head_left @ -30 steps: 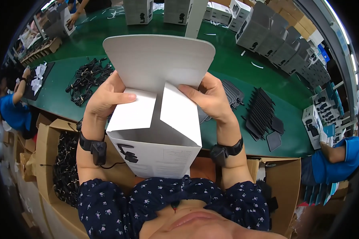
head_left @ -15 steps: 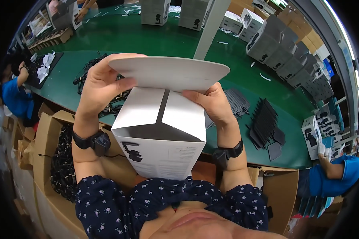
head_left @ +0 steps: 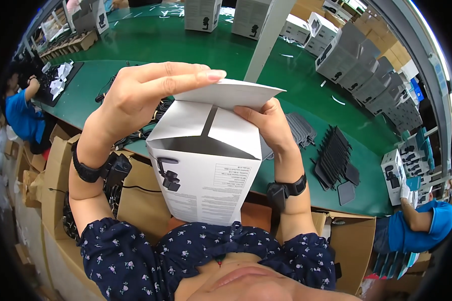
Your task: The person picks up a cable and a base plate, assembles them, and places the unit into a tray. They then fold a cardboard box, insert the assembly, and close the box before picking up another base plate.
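A white cardboard box [head_left: 201, 188] with printed sides stands tilted against my body. Its two short flaps [head_left: 183, 120] are folded inward with a narrow gap between them, and the long lid flap [head_left: 226, 94] rises at the far side. Across the upper edge of that flap lies my left hand [head_left: 135, 93], fingers stretched out flat; its thumb is hidden. My right hand [head_left: 271, 125] grips the box's far right corner, with the thumb at the foot of the lid flap and the other fingers mostly out of sight.
Dark flat plates [head_left: 332, 158] lie right of the box on the green table [head_left: 150, 47], and black cables [head_left: 135, 135] lie left. Open cartons [head_left: 354, 241] flank me. More printed boxes [head_left: 339, 52] line the back right. People in blue work at both sides.
My left hand has moved from gripping the lid flap's left edge to lying over its top. The flap leans nearer, and the box has tipped slightly. My right hand stays at its corner.
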`<action>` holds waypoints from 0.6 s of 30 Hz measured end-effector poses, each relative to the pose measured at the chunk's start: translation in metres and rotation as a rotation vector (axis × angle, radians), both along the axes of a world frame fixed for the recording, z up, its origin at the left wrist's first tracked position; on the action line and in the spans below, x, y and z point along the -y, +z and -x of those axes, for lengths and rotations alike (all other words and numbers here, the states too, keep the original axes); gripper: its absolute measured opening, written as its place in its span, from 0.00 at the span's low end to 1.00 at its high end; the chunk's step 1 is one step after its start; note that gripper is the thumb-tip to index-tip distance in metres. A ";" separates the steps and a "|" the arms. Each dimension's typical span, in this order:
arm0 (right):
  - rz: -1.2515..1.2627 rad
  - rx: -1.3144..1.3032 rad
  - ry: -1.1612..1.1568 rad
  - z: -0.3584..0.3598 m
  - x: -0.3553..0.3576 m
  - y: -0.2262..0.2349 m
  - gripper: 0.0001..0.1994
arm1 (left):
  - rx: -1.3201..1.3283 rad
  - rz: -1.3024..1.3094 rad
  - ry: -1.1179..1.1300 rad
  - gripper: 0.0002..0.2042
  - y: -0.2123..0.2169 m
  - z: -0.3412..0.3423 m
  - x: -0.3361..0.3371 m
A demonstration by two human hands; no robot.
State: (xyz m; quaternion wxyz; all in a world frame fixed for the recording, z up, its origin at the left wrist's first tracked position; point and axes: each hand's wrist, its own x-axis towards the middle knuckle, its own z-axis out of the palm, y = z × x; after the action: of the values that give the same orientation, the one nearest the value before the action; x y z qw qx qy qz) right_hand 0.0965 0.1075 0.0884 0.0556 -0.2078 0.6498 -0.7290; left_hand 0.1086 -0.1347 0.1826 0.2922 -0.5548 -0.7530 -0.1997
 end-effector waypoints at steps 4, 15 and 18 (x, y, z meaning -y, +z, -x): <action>0.010 0.006 0.036 -0.001 0.007 0.005 0.12 | -0.228 0.040 0.078 0.19 -0.002 0.003 0.003; 0.022 0.044 0.085 0.005 0.014 -0.001 0.12 | 0.572 -0.068 -0.007 0.16 0.003 -0.003 -0.007; 0.043 0.142 0.070 0.005 0.016 -0.008 0.14 | 0.544 -0.015 0.132 0.18 -0.001 -0.010 -0.010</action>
State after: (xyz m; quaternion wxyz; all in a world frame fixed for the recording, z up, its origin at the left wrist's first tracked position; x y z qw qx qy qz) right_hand 0.0916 0.0912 0.0805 0.1228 -0.1792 0.6209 -0.7532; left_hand 0.1184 -0.1252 0.1814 0.0955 -0.4284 -0.8368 -0.3274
